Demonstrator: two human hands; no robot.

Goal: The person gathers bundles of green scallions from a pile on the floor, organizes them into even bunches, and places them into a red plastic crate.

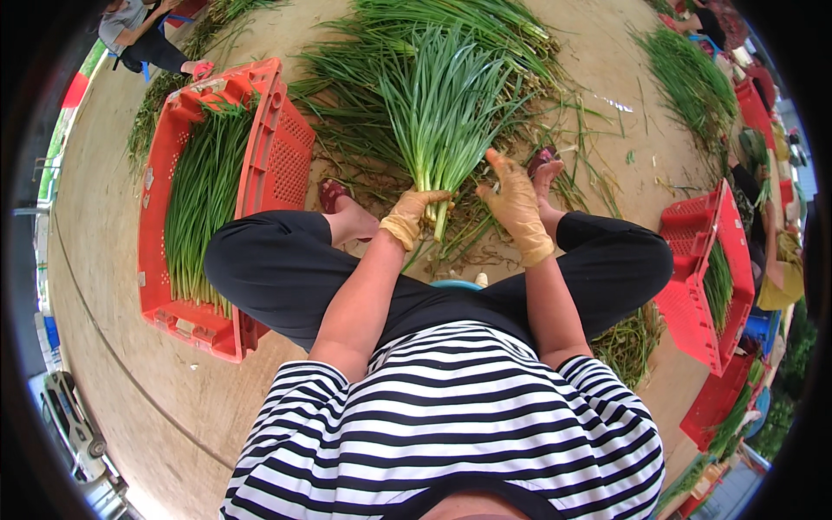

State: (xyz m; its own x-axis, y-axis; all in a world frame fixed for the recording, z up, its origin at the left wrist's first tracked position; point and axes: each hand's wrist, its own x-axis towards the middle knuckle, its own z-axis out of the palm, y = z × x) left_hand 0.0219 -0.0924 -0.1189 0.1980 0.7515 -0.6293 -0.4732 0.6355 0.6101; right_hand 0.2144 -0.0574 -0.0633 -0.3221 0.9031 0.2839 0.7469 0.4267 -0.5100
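Note:
My left hand [416, 211], in a thin yellowish glove, is wrapped around the pale stem ends of a bunch of green leafy stalks [442, 110], likely Chinese chives or green onions. Its leaves fan out away from me. Just right of the stems, my right hand [513, 198] wears the same sort of glove; its soiled fingers are apart and nothing is in them. Beyond the bunch lies a large heap of the same greens [481, 26], with roots and dry leaves on its right side. Loose trimmings [468, 244] litter the ground under my hands.
To my left stands a red plastic crate [292, 149] holding neatly laid stalks [208, 208]. Another red crate [682, 279] with greens is at the right. Other people [140, 32] sit around the edges near more heaps [689, 84]. Withered leaves [630, 344] lie behind my right knee.

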